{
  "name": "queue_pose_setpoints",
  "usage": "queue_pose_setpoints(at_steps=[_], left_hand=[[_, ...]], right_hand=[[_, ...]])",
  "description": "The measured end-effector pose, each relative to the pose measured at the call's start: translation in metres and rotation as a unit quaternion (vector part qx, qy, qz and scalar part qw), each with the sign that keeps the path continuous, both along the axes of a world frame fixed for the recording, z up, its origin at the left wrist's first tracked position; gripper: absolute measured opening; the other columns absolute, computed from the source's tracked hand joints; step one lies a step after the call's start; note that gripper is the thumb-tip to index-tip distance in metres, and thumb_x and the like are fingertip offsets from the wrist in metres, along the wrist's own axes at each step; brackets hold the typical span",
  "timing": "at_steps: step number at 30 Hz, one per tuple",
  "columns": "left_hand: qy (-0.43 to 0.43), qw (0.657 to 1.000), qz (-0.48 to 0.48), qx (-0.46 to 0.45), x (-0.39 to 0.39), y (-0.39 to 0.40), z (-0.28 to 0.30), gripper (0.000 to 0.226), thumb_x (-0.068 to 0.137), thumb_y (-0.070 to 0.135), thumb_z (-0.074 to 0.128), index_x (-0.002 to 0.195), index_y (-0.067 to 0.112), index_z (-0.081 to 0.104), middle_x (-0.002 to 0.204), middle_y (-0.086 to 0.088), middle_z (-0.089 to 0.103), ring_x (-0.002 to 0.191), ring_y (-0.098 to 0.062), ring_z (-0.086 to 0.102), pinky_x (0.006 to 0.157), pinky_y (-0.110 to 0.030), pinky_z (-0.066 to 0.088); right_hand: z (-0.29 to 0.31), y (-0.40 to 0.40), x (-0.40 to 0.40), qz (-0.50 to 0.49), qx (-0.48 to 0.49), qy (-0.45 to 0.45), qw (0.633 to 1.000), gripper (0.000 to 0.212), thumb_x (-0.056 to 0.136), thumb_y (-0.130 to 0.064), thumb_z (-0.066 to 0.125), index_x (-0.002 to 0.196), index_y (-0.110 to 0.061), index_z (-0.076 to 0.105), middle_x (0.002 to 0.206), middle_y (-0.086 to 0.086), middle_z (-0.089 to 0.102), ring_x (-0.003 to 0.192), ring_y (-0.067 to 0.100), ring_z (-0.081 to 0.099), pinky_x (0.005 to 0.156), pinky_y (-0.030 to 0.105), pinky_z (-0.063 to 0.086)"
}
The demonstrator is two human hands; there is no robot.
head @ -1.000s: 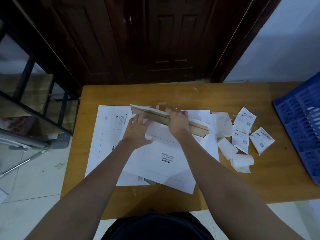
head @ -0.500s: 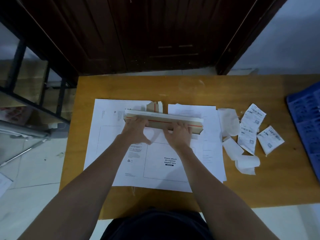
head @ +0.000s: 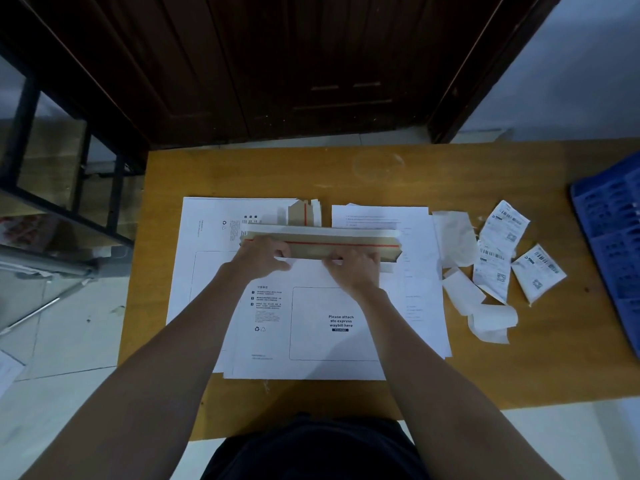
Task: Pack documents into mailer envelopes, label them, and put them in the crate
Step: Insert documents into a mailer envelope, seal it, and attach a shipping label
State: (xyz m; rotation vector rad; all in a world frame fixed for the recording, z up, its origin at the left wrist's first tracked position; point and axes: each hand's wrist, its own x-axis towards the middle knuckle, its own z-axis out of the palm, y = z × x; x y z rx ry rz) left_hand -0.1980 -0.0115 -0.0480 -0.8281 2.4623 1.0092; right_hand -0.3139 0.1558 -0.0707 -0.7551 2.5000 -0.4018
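From my remote seat I saw a dark wooden door (head: pixel 311 64) filling the far wall behind the yellow-brown table (head: pixel 346 168), with a black metal rack (head: pixel 52 161) off its left edge. A blue plastic crate (head: pixel 613 244) sat at the table's right end, partly cut off by the frame. Between the crate and the work lay printed waybill labels (head: pixel 502 251) mixed with curled white backing scraps (head: pixel 485 317), close together and overlapping. A sheet of printed documents (head: pixel 419 271) lay just right of the mailer, partly under it. The white mailer envelope (head: pixel 311 337) lay flat in the middle of the table, near me, on top of another white mailer (head: pixel 207 237); its face carried a boxed panel reading "Please attach sto express waybill here". Its flap (head: pixel 329 242) stood folded up at the far edge, brown inside, with a red strip running along it. My left hand (head: pixel 263 258) and right hand (head: pixel 353 268) both sat at the fold with fingers curled onto the flap, gripping it. A small brown torn piece (head: pixel 303 213) with a red stripe rested just beyond the flap.
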Motion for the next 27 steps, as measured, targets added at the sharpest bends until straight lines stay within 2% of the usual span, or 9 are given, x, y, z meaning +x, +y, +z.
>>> queue_pose_setpoints(at_steps=[4, 6, 9, 11, 14, 20, 27], left_hand=[[0.016, 0.999, 0.019, -0.020, 0.007, 0.000, 0.000, 0.023, 0.076, 0.026, 0.078, 0.093, 0.017, 0.065, 0.095, 0.005, 0.063, 0.097, -0.018, 0.059, 0.083, -0.029, 0.043], [0.011, 0.999, 0.015, -0.027, 0.010, -0.001, 0.001, 0.027, 0.074, 0.026, 0.079, 0.092, 0.017, 0.062, 0.098, 0.003, 0.061, 0.099, -0.018, 0.057, 0.084, -0.031, 0.044], [0.005, 0.992, -0.027, -0.123, 0.011, -0.003, 0.004, 0.029, 0.071, 0.033, 0.080, 0.091, 0.019, 0.064, 0.101, 0.002, 0.060, 0.102, -0.018, 0.054, 0.086, -0.033, 0.044], [-0.017, 0.988, -0.031, -0.150, 0.011, -0.005, 0.005, 0.033, 0.072, 0.038, 0.078, 0.095, 0.020, 0.063, 0.105, 0.003, 0.061, 0.105, -0.018, 0.052, 0.091, -0.036, 0.039], [-0.042, 0.990, -0.029, -0.132, 0.011, -0.007, 0.005, 0.037, 0.075, 0.039, 0.077, 0.099, 0.016, 0.062, 0.109, 0.001, 0.061, 0.107, -0.020, 0.052, 0.094, -0.036, 0.033], [-0.051, 0.988, -0.059, -0.133, 0.009, -0.007, 0.005, 0.039, 0.079, 0.042, 0.073, 0.106, 0.015, 0.064, 0.114, -0.002, 0.059, 0.108, -0.022, 0.052, 0.096, -0.036, 0.032], [-0.058, 0.989, -0.038, -0.132, 0.009, -0.008, 0.002, 0.043, 0.077, 0.047, 0.073, 0.106, 0.016, 0.067, 0.113, -0.004, 0.063, 0.107, -0.021, 0.054, 0.099, -0.036, 0.031]], right_hand=[[-0.001, 0.004, -0.003, -0.016, -0.003, 0.008, 1.000, 0.032, 0.087, -0.051, 0.048, 0.097, -0.031, 0.071, 0.106, -0.010, 0.068, 0.110, 0.015, 0.056, 0.105, 0.037, 0.027], [-0.001, 0.008, -0.006, -0.039, 0.004, 0.025, 0.999, 0.031, 0.087, -0.042, 0.047, 0.098, -0.026, 0.072, 0.112, -0.007, 0.065, 0.118, 0.020, 0.051, 0.106, 0.040, 0.026], [-0.001, 0.012, -0.008, -0.060, 0.031, 0.041, 0.997, 0.031, 0.084, -0.027, 0.047, 0.102, -0.024, 0.072, 0.118, -0.003, 0.060, 0.128, 0.023, 0.039, 0.108, 0.041, 0.020], [-0.001, 0.012, -0.008, -0.068, 0.031, 0.045, 0.996, 0.031, 0.083, -0.025, 0.047, 0.102, -0.024, 0.072, 0.118, -0.004, 0.060, 0.127, 0.023, 0.036, 0.107, 0.040, 0.019], [-0.001, 0.014, -0.009, -0.081, 0.019, 0.027, 0.996, 0.029, 0.083, -0.022, 0.045, 0.099, -0.024, 0.069, 0.115, -0.005, 0.061, 0.126, 0.023, 0.035, 0.102, 0.038, 0.022], [0.001, 0.020, -0.008, -0.089, -0.020, -0.007, 0.996, 0.023, 0.079, -0.011, 0.049, 0.096, -0.023, 0.058, 0.110, -0.006, 0.062, 0.121, 0.021, 0.036, 0.096, 0.034, 0.021], [0.000, 0.021, -0.008, -0.119, -0.061, -0.010, 0.991, 0.026, 0.080, -0.010, 0.053, 0.093, -0.026, 0.067, 0.112, -0.008, 0.060, 0.119, 0.021, 0.037, 0.097, 0.032, 0.024]])
